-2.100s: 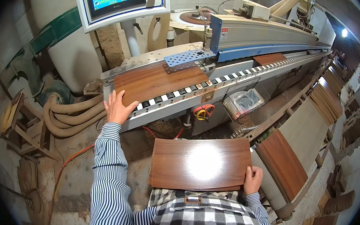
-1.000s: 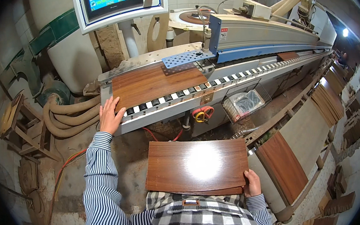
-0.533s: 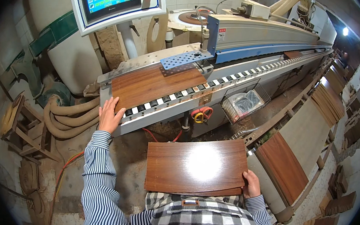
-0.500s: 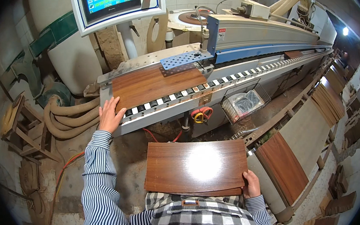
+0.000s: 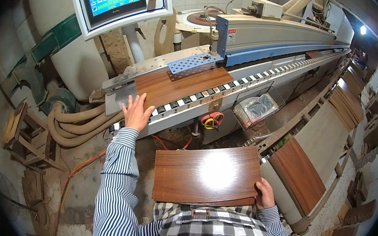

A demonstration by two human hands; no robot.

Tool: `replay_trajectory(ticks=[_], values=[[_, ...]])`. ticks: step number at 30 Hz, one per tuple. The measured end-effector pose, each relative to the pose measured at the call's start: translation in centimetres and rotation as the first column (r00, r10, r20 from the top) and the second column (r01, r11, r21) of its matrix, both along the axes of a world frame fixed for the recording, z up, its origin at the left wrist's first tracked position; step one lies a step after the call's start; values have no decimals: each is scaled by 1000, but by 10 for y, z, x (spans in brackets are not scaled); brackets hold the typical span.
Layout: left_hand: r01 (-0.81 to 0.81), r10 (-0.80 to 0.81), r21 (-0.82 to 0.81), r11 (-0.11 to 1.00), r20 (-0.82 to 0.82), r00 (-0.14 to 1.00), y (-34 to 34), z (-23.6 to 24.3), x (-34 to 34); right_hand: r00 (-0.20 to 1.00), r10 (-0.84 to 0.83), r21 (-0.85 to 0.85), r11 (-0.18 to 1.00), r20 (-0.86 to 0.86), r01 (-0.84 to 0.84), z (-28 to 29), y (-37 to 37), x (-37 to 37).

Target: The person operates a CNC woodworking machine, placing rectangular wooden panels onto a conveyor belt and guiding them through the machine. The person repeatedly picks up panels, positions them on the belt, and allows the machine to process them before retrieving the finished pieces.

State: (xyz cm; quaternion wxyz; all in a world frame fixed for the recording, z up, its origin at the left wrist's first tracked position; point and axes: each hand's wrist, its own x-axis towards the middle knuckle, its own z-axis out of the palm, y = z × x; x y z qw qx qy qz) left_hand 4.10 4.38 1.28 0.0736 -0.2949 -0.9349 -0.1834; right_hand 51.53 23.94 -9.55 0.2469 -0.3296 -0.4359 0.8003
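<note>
Fingers spread, my left hand [image 5: 137, 114] lies at the near left corner of a brown wood-grain panel [image 5: 177, 86] on the bed of a long edge-banding machine [image 5: 276, 32]. The panel's right part runs beneath a blue perforated plate [image 5: 195, 63], and its near edge lies along a track of black and white pads [image 5: 213, 91]. My right hand [image 5: 265, 193] grips the right edge of a small stack of similar boards [image 5: 180, 173] held against my checked apron [image 5: 208, 227]. Light glares off the top board.
A control screen [image 5: 114, 2] on a post stands behind the bed. Ribbed hoses [image 5: 78, 124] and a wooden stool [image 5: 31, 137] are at left. A wire basket [image 5: 259, 109] hangs on the machine's front. At right, a roller rack [image 5: 332, 138] carries more boards [image 5: 297, 176].
The panel on the machine has slid right, further past the blue plate, and my left hand has moved right with it. My right hand and the stack have hardly moved.
</note>
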Motion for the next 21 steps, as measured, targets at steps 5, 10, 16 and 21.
replay_trajectory(ticks=[5,10,16,21], values=[[30,-30,68,997,-3,1000,48,-3,10,997,70,53,996,-17,-69,14,-2,0],[98,-106,203,974,32,994,59,4,19,981,128,-12,991,-145,-131,13,1,9],[192,-425,707,681,168,889,0,-3,21,972,56,-36,997,-229,-66,29,0,-3],[337,-385,475,813,3,923,-67,19,69,924,99,-27,993,-369,-117,52,7,-53]])
